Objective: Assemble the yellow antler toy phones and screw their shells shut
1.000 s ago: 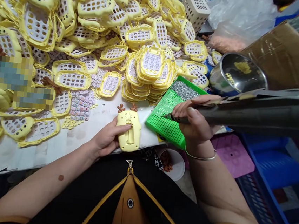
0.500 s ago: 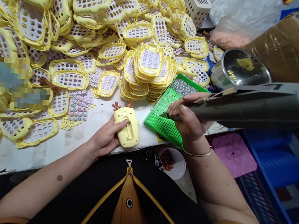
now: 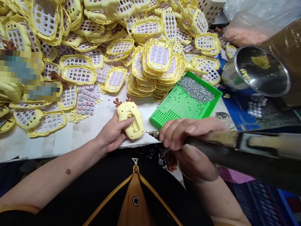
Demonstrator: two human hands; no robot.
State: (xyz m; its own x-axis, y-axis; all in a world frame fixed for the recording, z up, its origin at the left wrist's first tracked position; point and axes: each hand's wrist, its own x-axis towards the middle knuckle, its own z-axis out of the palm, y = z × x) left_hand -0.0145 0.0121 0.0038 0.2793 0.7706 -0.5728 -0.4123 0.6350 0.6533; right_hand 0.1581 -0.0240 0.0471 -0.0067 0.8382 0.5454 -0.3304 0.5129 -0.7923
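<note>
My left hand (image 3: 114, 130) grips a yellow toy phone (image 3: 129, 110) with brown antlers, back side up, its battery compartment uncovered and my thumb lying on it. My right hand (image 3: 188, 138) is wrapped round a dark electric screwdriver (image 3: 256, 148), held nearly level. The bit points left, its tip close to the phone's lower right corner; whether it touches a screw hole I cannot tell. Just beyond my right hand lies a green perforated tray (image 3: 164, 110) with a heap of small silver screws (image 3: 196, 89) at its far end.
A stack of yellow front shells (image 3: 158, 55) stands behind the phone. More yellow shells (image 3: 45, 17) pile up at the back left. Small printed keys (image 3: 85, 99) lie loose on the white table. A metal bowl (image 3: 261, 72) and a cardboard box (image 3: 300, 52) are at the right.
My right hand has brought the screwdriver from over the green tray down and left to the phone's edge. The phone stays in my left hand, turned slightly. The view has shifted a little.
</note>
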